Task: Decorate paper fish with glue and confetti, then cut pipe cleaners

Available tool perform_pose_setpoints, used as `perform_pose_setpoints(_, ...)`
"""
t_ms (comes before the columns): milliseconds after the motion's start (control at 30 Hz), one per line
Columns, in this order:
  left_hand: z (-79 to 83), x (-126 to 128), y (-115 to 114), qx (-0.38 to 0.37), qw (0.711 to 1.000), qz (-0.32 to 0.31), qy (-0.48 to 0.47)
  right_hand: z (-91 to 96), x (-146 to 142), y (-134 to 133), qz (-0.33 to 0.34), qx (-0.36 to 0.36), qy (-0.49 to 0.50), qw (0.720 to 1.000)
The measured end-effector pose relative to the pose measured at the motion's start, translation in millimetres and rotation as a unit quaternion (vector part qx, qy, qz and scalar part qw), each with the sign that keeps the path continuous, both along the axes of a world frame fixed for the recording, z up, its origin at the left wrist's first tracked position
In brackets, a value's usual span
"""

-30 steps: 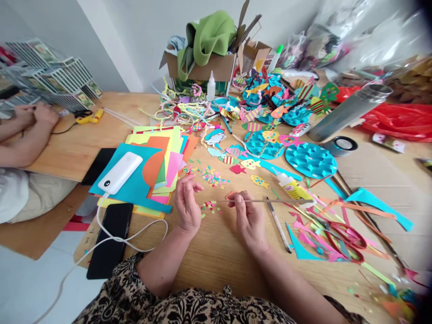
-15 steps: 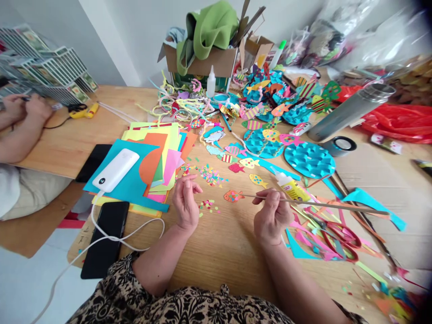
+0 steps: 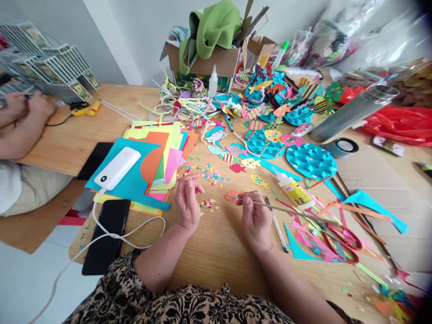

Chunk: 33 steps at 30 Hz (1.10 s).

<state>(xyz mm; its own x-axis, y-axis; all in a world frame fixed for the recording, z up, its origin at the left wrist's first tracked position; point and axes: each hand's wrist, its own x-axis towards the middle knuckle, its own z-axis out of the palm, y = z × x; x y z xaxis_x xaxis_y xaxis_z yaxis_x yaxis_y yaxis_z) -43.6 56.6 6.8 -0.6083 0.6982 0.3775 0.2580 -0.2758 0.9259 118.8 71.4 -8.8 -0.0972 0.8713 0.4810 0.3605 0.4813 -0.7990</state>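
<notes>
My right hand (image 3: 255, 220) pinches a thin wooden stick (image 3: 300, 213), whose tip points left over an orange paper fish (image 3: 231, 195) on the table. Coloured dots are on the fish, and my fingers partly cover its tail side. My left hand (image 3: 187, 203) rests left of the fish, fingers loosely bent and apart, with nothing visible in it. Small round paper dots (image 3: 209, 205) lie between that hand and the fish. Beyond them is a pile of tiny coloured paper bits (image 3: 214, 174). A yellow-labelled glue bottle (image 3: 295, 191) lies beyond my right hand.
Coloured paper sheets (image 3: 111, 180), a white power bank (image 3: 118, 168) and a black phone (image 3: 107, 236) are at left. Red-handled scissors (image 3: 342, 243), paper strips and a pen (image 3: 277, 227) lie at right. Several paper fish and blue discs (image 3: 312, 161) sit behind. Another person's hands (image 3: 40, 108) are far left.
My right hand has moved left with the stick, bringing the tip over the fish's body. The pen beside it now shows. My left hand stays nearly in place.
</notes>
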Motion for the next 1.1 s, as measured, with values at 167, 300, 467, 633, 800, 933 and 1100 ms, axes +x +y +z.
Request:
perform_pose_setpoints(167, 0.7, -1.7, 1.2, -0.010, 1.000, 0.006, -0.011, 8.3, -7.9, 0.8, 0.072, -0.039, -0.031, 0.996)
perform_pose_setpoints(300, 1.1, -3.4, 1.8, -0.012, 0.999, 0.003, -0.036, 15.0, -12.7, 2.7, 0.108, -0.067, -0.024, 0.992)
perform_pose_setpoints(467, -0.4, -4.0, 2.5, -0.011, 0.999, 0.004, -0.047, 10.6, -16.4, 0.2, 0.118, -0.012, -0.033, 0.992)
perform_pose_setpoints(633, -3.0, -3.6, 2.8, -0.009, 0.999, 0.005, -0.047, 5.7, -18.0, 1.7, 0.151, 0.045, -0.046, 0.986)
perform_pose_setpoints(800, -2.8, -3.4, 2.6, -0.011, 0.998, 0.005, -0.062, 7.6, -20.3, 1.9, 0.154, 0.053, -0.050, 0.985)
perform_pose_setpoints(933, -2.3, -3.2, 2.9, -0.004, 0.997, 0.003, -0.071, 3.9, -17.4, 4.3, 0.106, 0.054, -0.043, 0.992)
perform_pose_setpoints(1100, -2.6, -3.1, 2.7, 0.001, 0.997, -0.003, -0.071, 1.0, -14.7, 6.7, 0.099, 0.054, -0.059, 0.992)
